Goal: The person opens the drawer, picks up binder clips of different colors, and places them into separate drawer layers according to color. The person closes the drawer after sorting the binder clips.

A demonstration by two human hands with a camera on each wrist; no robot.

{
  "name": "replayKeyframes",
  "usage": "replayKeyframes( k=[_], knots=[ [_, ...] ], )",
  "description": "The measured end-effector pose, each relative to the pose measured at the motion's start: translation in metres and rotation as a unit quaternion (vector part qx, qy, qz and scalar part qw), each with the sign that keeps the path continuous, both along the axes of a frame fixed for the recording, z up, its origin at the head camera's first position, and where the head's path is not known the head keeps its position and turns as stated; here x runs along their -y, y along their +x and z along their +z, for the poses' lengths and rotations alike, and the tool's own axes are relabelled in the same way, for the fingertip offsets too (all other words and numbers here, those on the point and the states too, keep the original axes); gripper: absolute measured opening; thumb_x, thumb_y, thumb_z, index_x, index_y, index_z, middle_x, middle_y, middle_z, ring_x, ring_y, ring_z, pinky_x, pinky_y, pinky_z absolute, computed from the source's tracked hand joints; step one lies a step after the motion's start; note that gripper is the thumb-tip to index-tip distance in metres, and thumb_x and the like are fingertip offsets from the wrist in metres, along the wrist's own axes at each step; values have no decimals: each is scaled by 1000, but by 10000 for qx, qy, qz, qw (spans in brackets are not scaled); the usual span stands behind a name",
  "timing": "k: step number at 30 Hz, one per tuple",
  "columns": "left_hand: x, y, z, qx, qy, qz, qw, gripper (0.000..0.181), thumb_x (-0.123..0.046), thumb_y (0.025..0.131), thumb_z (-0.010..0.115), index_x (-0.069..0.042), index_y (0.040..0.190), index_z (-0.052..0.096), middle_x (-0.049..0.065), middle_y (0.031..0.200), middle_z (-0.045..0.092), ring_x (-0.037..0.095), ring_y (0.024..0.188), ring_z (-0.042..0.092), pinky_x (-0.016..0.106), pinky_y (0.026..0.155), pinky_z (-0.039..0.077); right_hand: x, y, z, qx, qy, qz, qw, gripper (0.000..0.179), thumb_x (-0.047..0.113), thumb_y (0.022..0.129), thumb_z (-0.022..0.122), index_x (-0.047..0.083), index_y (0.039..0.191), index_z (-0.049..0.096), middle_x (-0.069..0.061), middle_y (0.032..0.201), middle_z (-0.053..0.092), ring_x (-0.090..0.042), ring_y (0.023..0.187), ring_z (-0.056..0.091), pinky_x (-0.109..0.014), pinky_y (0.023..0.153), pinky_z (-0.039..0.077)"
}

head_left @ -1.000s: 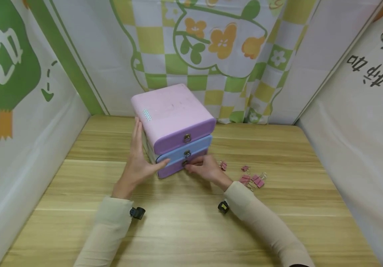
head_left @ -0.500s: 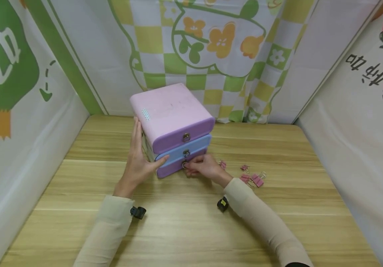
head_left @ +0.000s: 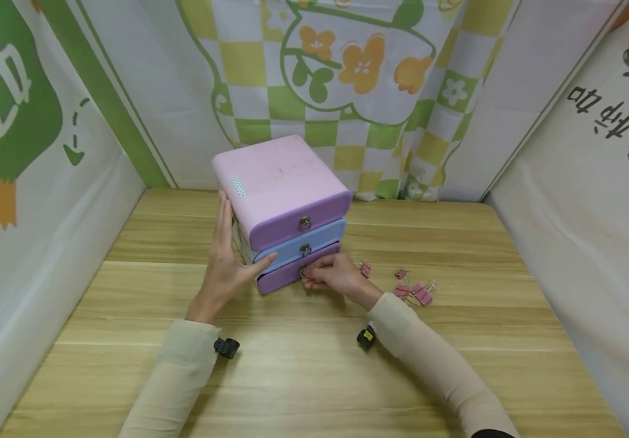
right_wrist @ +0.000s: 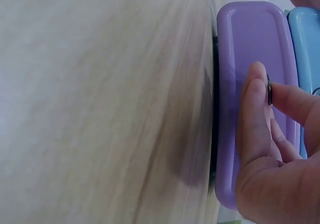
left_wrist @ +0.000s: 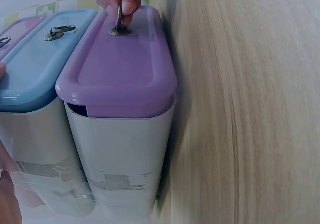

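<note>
A small three-tier drawer box [head_left: 281, 182] with a pink top stands at the back of the table. Its drawer fronts are purple, blue and purple, each with a metal ring pull. My right hand [head_left: 338, 275] pinches the ring pull [left_wrist: 119, 18] of the bottom purple drawer [left_wrist: 125, 58]. That drawer sits slightly out, and a dark gap shows at its edge in the left wrist view. My left hand [head_left: 222, 267] lies along the box's left side, fingers straight, thumb across the blue drawer front [head_left: 322, 237].
Several pink binder clips [head_left: 423, 294] lie on the wooden table [head_left: 292, 377] to the right of the box, close to my right wrist. Behind the box hangs a checkered curtain [head_left: 298, 103]. Printed cloth walls flank the table on both sides.
The bottom purple drawer has come slightly out toward me, with my right fingers on its ring. My left hand has stayed against the box.
</note>
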State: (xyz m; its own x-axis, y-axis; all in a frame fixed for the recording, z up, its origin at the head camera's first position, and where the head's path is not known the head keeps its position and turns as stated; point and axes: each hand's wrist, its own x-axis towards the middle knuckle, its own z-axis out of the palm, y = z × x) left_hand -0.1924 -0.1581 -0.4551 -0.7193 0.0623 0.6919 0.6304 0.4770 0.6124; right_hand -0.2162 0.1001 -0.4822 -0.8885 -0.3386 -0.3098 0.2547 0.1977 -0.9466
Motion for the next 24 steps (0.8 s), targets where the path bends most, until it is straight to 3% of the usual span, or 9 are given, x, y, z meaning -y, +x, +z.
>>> replayKeyframes(
  k=[9,15,24],
  knots=[
    [0,-1,-1,-34,-15,-67,10000,136,-12,70,97,-9,170,5,9,180,0,29,167,8,56,137,18,-9,14,4,14,153,84,9998,19,3,98,69,-9,111,74,-21,99,81,-15,79,79,-30,82,69],
    [0,-2,0,-118,-22,-91,9999,136,-11,69,97,-7,170,5,14,180,2,30,167,8,54,137,17,-19,26,8,40,195,262,9995,17,5,98,70,-8,109,75,-20,98,81,-17,82,80,-32,85,69],
    [0,-2,0,-266,39,-139,9995,135,-8,68,97,-4,169,8,14,179,3,33,167,9,53,138,17,-34,47,9,-192,295,518,9980,19,7,99,70,-8,108,75,-20,97,81,-17,82,80,-33,84,69]
  ],
)
